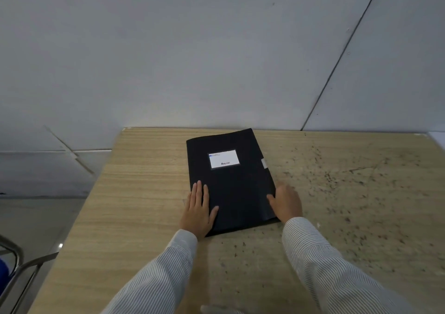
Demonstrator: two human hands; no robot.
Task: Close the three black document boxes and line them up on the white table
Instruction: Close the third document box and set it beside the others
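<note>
My striped sleeves (154, 277) come in from the bottom edge, both arms reaching forward over the wood-grain table (134, 193). My left hand (198, 211) lies flat, palm down, fingers spread and straight, on the near-left corner of the black document box (231, 181). Pressing on it, not gripping anything. My right hand (286, 203) sits at the near-right edge of the same box, thumb on the lid, fingers curled over the side; blurred, so I can't tell whether they're actually clamped on the edge or just resting there. Box lies flat, lid down, long axis running away from me, turned slightly. White label (224, 159) on the far half of the lid, small pale tab (264, 163) on its right edge. Tabletop right of the box is worn and speckled with dark marks. Far end of the box is close to the table's back edge, just short of the grey wall (216, 48).
</note>
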